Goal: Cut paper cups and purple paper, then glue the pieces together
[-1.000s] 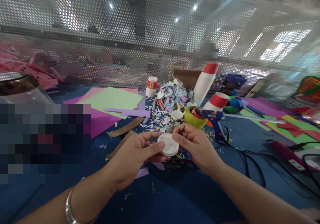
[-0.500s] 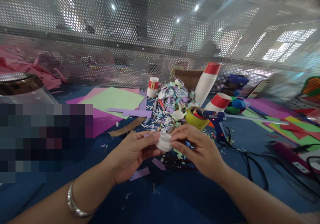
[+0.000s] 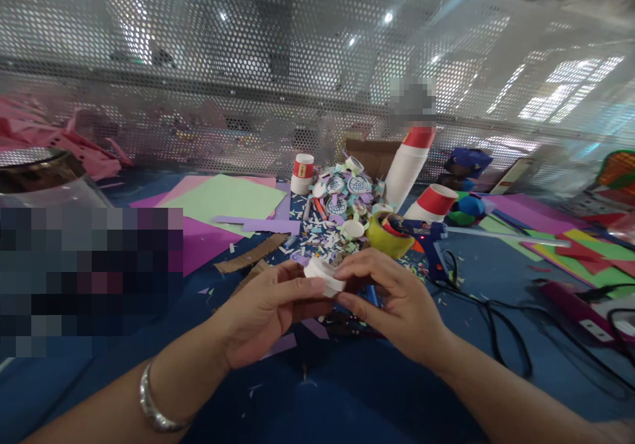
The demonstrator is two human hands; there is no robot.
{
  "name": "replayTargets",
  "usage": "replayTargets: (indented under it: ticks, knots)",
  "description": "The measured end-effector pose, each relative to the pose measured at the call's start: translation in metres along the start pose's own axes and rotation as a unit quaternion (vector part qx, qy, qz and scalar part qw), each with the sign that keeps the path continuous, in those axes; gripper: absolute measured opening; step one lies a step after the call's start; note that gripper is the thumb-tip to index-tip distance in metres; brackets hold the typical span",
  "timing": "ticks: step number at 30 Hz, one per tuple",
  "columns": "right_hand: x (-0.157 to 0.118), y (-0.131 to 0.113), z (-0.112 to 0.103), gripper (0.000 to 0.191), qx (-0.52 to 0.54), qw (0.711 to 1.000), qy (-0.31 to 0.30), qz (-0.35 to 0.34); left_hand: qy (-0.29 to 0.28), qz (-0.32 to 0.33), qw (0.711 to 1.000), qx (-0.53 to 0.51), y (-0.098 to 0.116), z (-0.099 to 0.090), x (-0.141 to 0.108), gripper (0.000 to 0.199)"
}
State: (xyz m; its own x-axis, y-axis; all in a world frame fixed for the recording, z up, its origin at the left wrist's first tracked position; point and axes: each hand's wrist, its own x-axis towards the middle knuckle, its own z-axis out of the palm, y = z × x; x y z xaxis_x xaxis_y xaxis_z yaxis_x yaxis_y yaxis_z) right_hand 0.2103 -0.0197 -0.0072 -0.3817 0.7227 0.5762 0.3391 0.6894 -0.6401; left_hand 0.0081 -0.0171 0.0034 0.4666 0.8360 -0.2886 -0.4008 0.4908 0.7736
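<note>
Between my two hands is a small white round piece (image 3: 325,275) that looks like a cut-off paper cup base, with a bit of purple paper at its left side. My left hand (image 3: 268,305) holds it from the left, the thumb on its near face. On the right, the fingertips and thumb of my right hand (image 3: 389,295) pinch its edge; part of the piece is hidden behind them. Beyond lies a heap of similar decorated cup pieces (image 3: 342,186) among paper scraps (image 3: 317,235). A blue hot glue gun (image 3: 431,242) rests by a yellow-green roll (image 3: 389,235).
Stacked paper cups (image 3: 407,169) lean at the back, with a red and white cup (image 3: 436,199) nearby. Black cables (image 3: 489,311) run to a maroon power strip (image 3: 575,311) on the right. Coloured paper sheets (image 3: 223,199) lie at left, near a clear jar (image 3: 54,196).
The white piece has tilted and turned in my fingers. My left thumb has moved right and down across its near face; my right hand stays close to where it was.
</note>
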Motion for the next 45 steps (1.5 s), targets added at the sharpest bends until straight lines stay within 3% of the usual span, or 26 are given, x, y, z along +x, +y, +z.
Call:
replayTargets:
  ticks: [20,27,32,45]
  knots:
    - [-0.0005,0.0005,-0.0005,0.024,-0.019,0.999,-0.029,-0.019,0.041,-0.005,0.999,-0.029,-0.0040,-0.0034,0.0065,0.021]
    - [-0.0013,-0.0002,-0.0004,0.015,-0.015,1.000,-0.014,-0.005,0.034,0.015,0.999,-0.004,-0.0055,0.0002,0.0043,0.013]
    - [0.0002,-0.0004,0.0011,0.012,-0.005,1.000,-0.015,-0.009,0.045,0.013,0.999,0.009,-0.0068,0.0014,0.0046,0.018]
    - [-0.0024,-0.0070,-0.0004,0.007,-0.019,0.999,-0.041,0.002,0.043,-0.031,0.997,0.053,-0.0048,0.0016,0.0020,0.022]
